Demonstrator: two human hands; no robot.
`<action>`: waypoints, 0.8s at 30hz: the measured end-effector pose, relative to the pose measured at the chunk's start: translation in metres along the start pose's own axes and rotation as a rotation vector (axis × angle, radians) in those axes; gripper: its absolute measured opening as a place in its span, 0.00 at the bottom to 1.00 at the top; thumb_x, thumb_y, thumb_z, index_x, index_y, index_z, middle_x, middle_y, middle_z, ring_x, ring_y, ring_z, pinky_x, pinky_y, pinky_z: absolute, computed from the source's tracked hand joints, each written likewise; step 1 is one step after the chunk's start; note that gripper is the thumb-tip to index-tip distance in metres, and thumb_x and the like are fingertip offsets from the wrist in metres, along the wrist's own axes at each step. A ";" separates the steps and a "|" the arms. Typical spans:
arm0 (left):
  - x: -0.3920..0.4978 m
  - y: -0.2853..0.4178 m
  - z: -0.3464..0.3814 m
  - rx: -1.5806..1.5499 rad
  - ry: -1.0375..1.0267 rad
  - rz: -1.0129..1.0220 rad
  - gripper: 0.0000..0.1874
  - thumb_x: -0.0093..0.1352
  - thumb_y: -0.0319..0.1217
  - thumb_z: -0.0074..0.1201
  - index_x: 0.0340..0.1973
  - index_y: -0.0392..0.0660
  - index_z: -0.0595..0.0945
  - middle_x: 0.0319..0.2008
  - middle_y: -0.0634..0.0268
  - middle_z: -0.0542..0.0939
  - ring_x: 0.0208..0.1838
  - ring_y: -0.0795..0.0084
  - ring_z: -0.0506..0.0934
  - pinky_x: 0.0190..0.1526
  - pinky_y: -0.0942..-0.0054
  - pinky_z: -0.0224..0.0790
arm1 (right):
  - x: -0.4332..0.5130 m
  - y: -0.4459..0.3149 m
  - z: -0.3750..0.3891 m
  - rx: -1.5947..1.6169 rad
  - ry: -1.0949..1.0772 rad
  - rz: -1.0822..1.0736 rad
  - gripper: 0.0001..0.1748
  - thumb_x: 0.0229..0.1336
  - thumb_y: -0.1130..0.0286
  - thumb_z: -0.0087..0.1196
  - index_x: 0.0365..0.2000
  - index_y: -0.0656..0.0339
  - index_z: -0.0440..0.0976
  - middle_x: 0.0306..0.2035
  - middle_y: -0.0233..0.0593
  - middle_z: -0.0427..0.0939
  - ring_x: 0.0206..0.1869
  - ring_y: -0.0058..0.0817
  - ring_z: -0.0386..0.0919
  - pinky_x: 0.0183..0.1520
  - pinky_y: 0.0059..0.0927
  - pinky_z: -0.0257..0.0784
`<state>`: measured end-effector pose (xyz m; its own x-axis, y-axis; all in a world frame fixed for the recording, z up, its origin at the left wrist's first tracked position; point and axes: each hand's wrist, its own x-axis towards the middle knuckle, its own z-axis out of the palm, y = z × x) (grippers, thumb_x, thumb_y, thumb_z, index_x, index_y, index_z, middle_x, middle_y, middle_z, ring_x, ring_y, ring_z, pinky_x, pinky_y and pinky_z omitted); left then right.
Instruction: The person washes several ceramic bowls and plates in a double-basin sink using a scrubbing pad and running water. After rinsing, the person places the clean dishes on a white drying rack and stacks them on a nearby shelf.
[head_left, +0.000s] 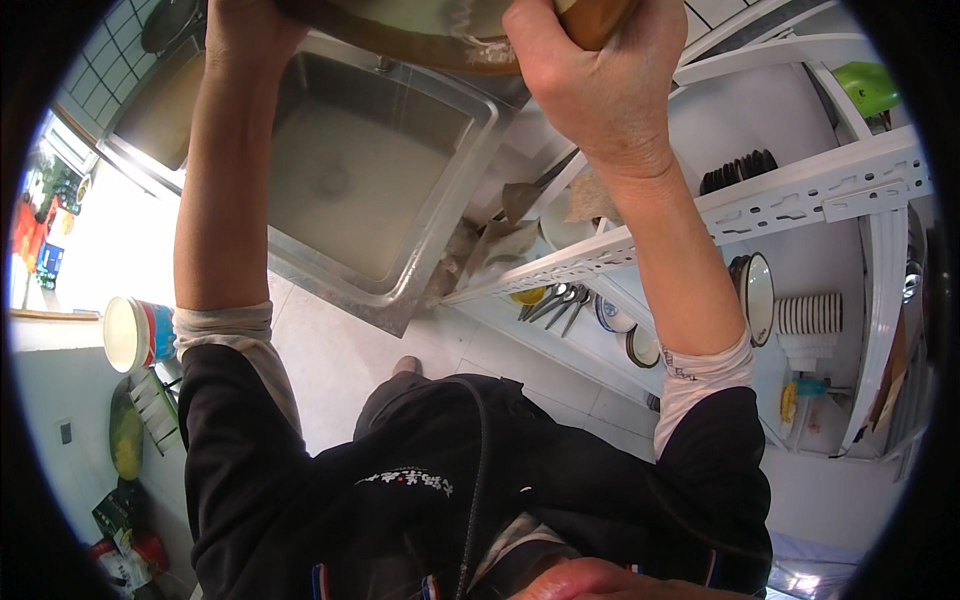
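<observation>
A large brown-rimmed vessel (420, 39) is held up at the top edge of the head view, its upper part cut off. White streaks mark its side near the rim. My right hand (604, 90) grips the rim, thumb on the near side. On the other side, my left hand (255, 26) is at the vessel's left end, fingers mostly out of frame or hidden. Below both hands is a stainless steel sink (431, 255) holding cloudy water.
To the right stands a white perforated metal shelf rack (810, 199) with bowls (757, 300), stacked cups (810, 313), spoons (559, 300) and a green bowl (866, 88). Crumpled bags (506, 240) sit between sink and rack. A paper tub (127, 335) is on the left.
</observation>
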<state>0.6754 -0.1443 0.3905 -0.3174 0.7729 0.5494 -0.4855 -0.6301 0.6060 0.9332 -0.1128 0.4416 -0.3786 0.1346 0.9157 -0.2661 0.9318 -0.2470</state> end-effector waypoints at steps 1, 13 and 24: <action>0.000 0.000 0.001 -0.004 -0.006 0.000 0.13 0.63 0.24 0.53 0.41 0.31 0.82 0.32 0.56 0.83 0.32 0.61 0.82 0.35 0.64 0.77 | 0.000 -0.001 0.000 0.009 0.009 0.010 0.46 0.56 0.83 0.53 0.71 0.72 0.44 0.63 0.54 0.67 0.66 0.39 0.70 0.65 0.35 0.69; -0.010 0.008 0.021 0.042 -0.070 0.072 0.20 0.60 0.22 0.52 0.49 0.31 0.80 0.35 0.55 0.83 0.34 0.63 0.82 0.35 0.67 0.79 | -0.009 -0.015 -0.002 -0.020 0.053 0.010 0.48 0.55 0.83 0.52 0.72 0.73 0.41 0.66 0.57 0.65 0.68 0.43 0.68 0.69 0.39 0.66; -0.001 -0.014 -0.006 -0.072 0.002 0.045 0.15 0.60 0.22 0.53 0.42 0.32 0.82 0.29 0.59 0.81 0.28 0.66 0.80 0.29 0.71 0.73 | -0.015 -0.007 -0.014 -0.158 0.021 -0.126 0.46 0.52 0.83 0.51 0.71 0.74 0.45 0.64 0.58 0.67 0.66 0.45 0.71 0.68 0.41 0.67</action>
<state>0.6777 -0.1362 0.3781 -0.3421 0.7438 0.5742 -0.5275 -0.6577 0.5378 0.9533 -0.1170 0.4335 -0.3320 0.0194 0.9431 -0.1668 0.9828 -0.0790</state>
